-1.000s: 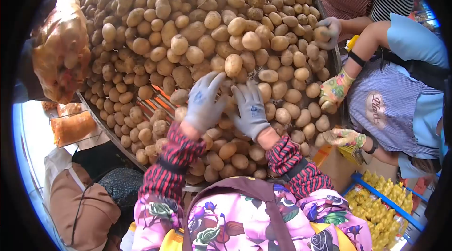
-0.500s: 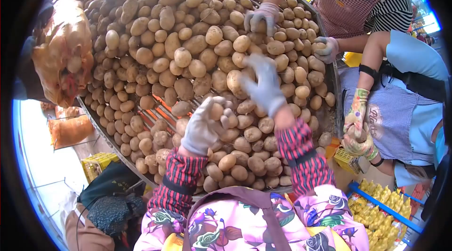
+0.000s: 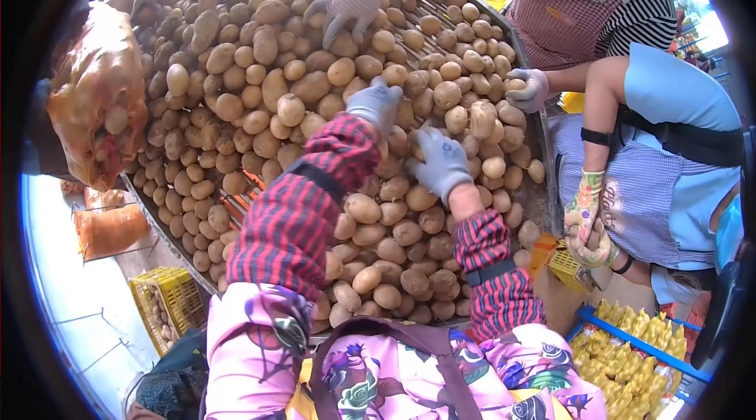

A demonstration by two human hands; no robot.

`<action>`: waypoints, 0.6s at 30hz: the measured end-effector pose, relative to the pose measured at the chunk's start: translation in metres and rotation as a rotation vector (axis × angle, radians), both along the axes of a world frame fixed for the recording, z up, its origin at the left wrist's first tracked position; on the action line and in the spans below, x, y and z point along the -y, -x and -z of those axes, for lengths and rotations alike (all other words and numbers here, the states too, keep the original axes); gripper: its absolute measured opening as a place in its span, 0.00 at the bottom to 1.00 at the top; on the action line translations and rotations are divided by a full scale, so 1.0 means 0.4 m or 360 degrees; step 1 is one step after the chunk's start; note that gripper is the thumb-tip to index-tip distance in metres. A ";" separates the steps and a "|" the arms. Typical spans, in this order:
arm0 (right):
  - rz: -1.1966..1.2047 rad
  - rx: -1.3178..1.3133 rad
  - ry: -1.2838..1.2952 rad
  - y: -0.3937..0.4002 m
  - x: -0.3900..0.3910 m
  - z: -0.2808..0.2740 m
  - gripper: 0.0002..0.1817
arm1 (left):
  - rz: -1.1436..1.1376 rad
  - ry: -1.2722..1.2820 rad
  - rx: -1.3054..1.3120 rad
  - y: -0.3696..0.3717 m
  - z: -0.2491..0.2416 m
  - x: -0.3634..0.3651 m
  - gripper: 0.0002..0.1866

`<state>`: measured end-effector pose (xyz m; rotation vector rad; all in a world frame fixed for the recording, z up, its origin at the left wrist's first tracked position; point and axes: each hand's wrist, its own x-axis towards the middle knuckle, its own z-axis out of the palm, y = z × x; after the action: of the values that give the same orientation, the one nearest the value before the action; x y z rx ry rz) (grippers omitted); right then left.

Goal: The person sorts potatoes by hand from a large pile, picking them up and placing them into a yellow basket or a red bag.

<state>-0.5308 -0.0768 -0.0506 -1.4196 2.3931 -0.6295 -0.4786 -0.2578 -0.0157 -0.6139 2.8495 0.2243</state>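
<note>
Potatoes (image 3: pixel 364 208) lie in a thick heap across a large sorting table. My left hand (image 3: pixel 376 102), in a grey-white glove, reaches far forward over the heap, palm down on potatoes. Its fingertips are mostly hidden, so I cannot see whether it grips one. To its right and a little nearer, my right hand (image 3: pixel 442 161) rests on the heap in a similar glove. Its thumb and fingers are spread apart, touching potatoes beside them.
Across the table a co-worker's gloved hand (image 3: pixel 346 10) touches the heap; their other hand (image 3: pixel 528 91) is at the metal rim (image 3: pixel 543 160). Another person's patterned gloves (image 3: pixel 589 223) are at the right. Yellow crates (image 3: pixel 169 302) and filled yellow bags (image 3: pixel 630 349) stand below.
My left hand has gone forward and right into the heap; the potato it held no longer shows. My right hand has dropped slightly onto the potatoes. The co-worker's far hand has moved left.
</note>
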 end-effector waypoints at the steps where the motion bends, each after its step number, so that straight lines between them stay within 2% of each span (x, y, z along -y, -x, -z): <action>1: 0.0035 -0.0005 0.0181 -0.006 -0.024 0.004 0.19 | -0.0170 -0.0512 -0.0057 -0.016 -0.028 0.008 0.20; 2: 0.0049 -0.0010 0.0177 -0.012 -0.054 -0.002 0.19 | -0.0338 -0.1025 -0.0104 -0.039 -0.055 0.012 0.20; 4: 0.0631 0.1379 0.0510 -0.018 -0.095 -0.036 0.21 | -0.0511 -0.2103 -0.0610 -0.150 -0.075 -0.022 0.26; 6: 0.0728 0.1548 0.0670 -0.051 -0.110 -0.075 0.22 | -0.1102 -0.3509 -0.1262 -0.265 0.016 -0.102 0.29; 8: 0.0127 0.1563 0.0927 -0.085 -0.092 -0.100 0.22 | -0.1417 -0.3899 -0.1425 -0.313 -0.051 -0.177 0.32; 9: -0.0273 0.1420 0.0907 -0.073 -0.065 -0.130 0.26 | -0.0437 -0.5105 -0.0893 -0.369 0.047 -0.143 0.32; 10: -0.0284 0.1424 0.0899 -0.046 -0.029 -0.109 0.26 | -0.0995 -0.3630 -0.1615 -0.399 0.033 -0.186 0.33; 12: -0.0055 0.0018 0.0662 0.016 0.056 -0.029 0.29 | -0.0839 -0.4961 -0.1944 -0.368 -0.107 -0.230 0.32; 13: -0.0067 -0.0186 0.0587 0.041 0.105 -0.001 0.30 | -0.1209 -0.4433 -0.1591 -0.409 -0.046 -0.214 0.32; 14: -0.0071 -0.0383 0.0512 0.045 0.141 0.023 0.30 | -0.1612 -0.4444 -0.1600 -0.414 -0.070 -0.226 0.30; 15: -0.0083 -0.0372 0.0516 0.027 0.159 0.036 0.30 | -0.1741 -0.4436 -0.1624 -0.417 -0.066 -0.240 0.29; 17: 0.0219 -0.0542 0.0396 0.000 0.188 0.059 0.27 | -0.1973 -0.4370 -0.1701 -0.426 -0.046 -0.266 0.27; 18: 0.0218 -0.0536 0.0398 -0.005 0.179 0.059 0.27 | -0.2075 -0.4310 -0.1702 -0.436 -0.029 -0.269 0.27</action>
<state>-0.5287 -0.1484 -0.0741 -1.5785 2.7730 -0.8035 -0.3042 -0.1503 -0.0042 0.7705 0.3869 -2.6396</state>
